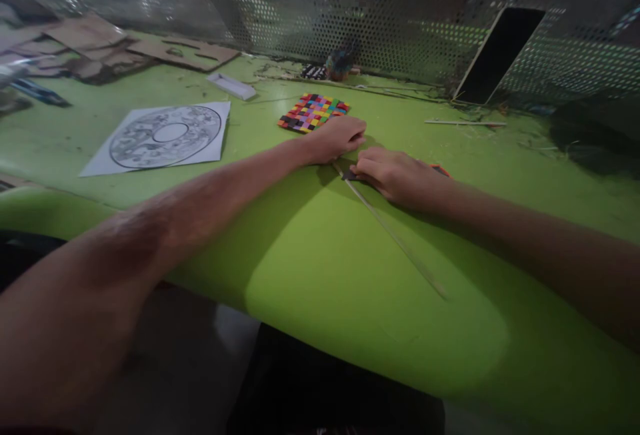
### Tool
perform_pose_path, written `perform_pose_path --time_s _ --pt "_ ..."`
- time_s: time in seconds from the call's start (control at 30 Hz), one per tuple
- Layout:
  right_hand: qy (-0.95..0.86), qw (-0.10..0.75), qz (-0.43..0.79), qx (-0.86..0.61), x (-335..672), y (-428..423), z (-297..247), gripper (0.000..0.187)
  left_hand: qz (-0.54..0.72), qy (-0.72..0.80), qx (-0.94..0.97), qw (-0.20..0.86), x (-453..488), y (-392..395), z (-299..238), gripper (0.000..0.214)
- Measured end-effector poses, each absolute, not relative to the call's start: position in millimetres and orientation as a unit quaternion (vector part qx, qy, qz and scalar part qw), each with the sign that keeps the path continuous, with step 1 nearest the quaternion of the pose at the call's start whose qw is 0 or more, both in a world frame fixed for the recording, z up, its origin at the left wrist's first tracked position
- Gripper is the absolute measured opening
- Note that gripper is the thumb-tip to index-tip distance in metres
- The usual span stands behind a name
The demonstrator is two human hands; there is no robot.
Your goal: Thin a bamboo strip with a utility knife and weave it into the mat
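Woven square [313, 111]: partly behind your L grip [340, 138]; a sideways slip may shove it. L grip: fingers curled, contents hidden, can't tell if clenched. Dark piece [348, 175]: pinched in your R grip [387, 171], at the thin stick [384, 223], which slants over the tabletop [300, 275] twd you. Caution: stick's near end unheld; uneven pull may twist or snap it, esp. if pinch slackens.

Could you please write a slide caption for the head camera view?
Right hand pinching a dark piece at a thin stick, left hand alongside, over green table.
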State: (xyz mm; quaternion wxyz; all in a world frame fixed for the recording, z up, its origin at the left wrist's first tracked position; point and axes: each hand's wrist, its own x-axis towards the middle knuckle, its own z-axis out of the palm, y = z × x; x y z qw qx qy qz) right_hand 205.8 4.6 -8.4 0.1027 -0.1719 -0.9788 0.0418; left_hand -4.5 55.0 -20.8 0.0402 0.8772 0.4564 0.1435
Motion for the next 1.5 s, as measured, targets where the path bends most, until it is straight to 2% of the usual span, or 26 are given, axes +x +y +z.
perform_pose_path --time_s 0.5,0.83,1.03,1.3,1.5 --pt "-0.982 0.102 0.034 -0.158 211 1 -8 0.032 0.148 0.458 0.875 0.053 -4 50 -19 0.031" --pt "-0.979 0.09 0.065 -0.171 224 -33 1 0.029 0.138 0.439 0.887 0.037 -9 55 -23 0.027" --pt "-0.983 0.081 0.047 -0.158 223 -33 2 0.028 0.151 0.442 0.884 0.011 -9 58 -26 0.017" --pt "-0.981 0.065 0.05 -0.177 257 -69 7 0.03 0.178 0.429 0.885 0.012 -11 60 -32 0.02" --pt "-0.975 0.067 0.04 -0.21 238 -43 0 0.026 0.192 0.434 0.88 -0.011 -9 62 -35 0.021"
